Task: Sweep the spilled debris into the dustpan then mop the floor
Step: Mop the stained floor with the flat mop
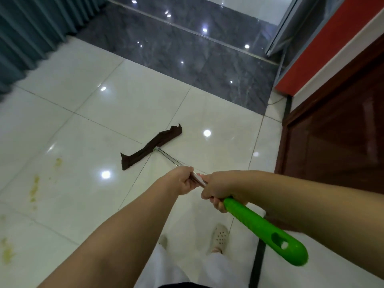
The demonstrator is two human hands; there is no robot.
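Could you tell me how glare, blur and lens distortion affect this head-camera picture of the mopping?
In the head view, ceiling lights throw bright glare spots on the glossy white floor tiles and dark tiles; the curtain at top left is motion-blurred; wide-angle distortion bends the tile lines and stretches the forearms; the brown mop cloth, left hand and right hand on the mop handle stay fairly sharp.

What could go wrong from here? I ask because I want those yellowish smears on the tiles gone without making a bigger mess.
1. The brown mop cloth lies bunched and twisted at the pole's end, so it may wipe only a narrow strip.
2. The yellowish smears sit well left of the cloth; a careless pass could spread them across the white tiles.
3. Left hand and right hand grip close together, so steering may be weak.
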